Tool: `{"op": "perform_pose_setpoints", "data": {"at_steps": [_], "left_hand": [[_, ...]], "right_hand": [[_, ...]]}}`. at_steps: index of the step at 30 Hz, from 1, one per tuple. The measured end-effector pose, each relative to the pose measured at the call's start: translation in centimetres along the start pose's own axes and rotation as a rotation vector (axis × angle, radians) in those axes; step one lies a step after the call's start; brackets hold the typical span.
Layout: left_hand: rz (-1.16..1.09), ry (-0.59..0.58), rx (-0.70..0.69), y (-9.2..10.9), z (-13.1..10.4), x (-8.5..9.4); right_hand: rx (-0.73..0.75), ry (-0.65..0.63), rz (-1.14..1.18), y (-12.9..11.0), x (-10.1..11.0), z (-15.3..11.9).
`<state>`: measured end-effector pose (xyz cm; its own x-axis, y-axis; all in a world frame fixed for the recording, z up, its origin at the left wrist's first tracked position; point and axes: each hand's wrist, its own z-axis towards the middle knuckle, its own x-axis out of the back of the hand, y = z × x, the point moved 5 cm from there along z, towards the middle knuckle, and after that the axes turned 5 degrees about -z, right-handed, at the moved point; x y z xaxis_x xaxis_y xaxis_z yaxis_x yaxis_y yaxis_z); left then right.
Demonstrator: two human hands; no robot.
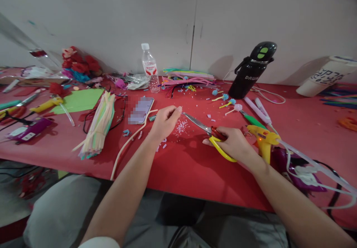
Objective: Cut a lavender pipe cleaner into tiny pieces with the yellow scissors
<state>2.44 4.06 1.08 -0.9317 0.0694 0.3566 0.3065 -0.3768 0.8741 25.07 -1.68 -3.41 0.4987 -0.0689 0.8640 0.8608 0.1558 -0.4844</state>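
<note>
My left hand (165,123) is pinched over the middle of the red table, its fingertips closed on something too small to make out. My right hand (232,142) grips scissors (199,123) with red and yellow handles. Their blade tips reach close to my left fingertips. Tiny pale lilac clippings (182,127) lie scattered beneath the blades. Beside my left wrist, a cream fuzzy stem (124,145) runs down to the table's front edge; whether it touches the hand is unclear. Several short lilac pieces (164,140) lie close by.
Left of my hand are a phone (141,109) and a bundle of pale fuzzy stems (99,125). A yellow glue gun (263,140) stands by my right forearm. Behind are a plastic bottle (150,69), small blue-topped flowers (225,97), a black flask (249,73) and a white cup (325,75).
</note>
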Motion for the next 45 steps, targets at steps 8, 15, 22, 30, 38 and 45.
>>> {"op": "perform_pose_setpoints", "data": {"at_steps": [8,15,22,30,38,45], "left_hand": [[0.011,0.003,-0.014,0.17,0.05,0.00],[0.014,0.014,0.006,0.09,0.04,0.10],[-0.011,0.010,0.024,0.05,0.07,0.03],[-0.063,-0.010,0.039,-0.36,0.04,-0.34],[-0.079,-0.018,0.063,-0.50,0.04,-0.43],[-0.095,0.004,0.078,-0.61,-0.06,-0.44]], "right_hand": [[0.015,-0.004,-0.013,-0.12,0.01,0.11],[-0.003,0.003,-0.001,0.01,0.15,0.05],[-0.006,0.005,0.036,-0.28,0.21,-0.03],[0.004,-0.014,0.021,-0.33,0.09,0.05],[-0.008,-0.017,0.014,-0.17,0.12,0.05],[-0.004,-0.030,0.055,-0.45,0.13,-0.17]]}}
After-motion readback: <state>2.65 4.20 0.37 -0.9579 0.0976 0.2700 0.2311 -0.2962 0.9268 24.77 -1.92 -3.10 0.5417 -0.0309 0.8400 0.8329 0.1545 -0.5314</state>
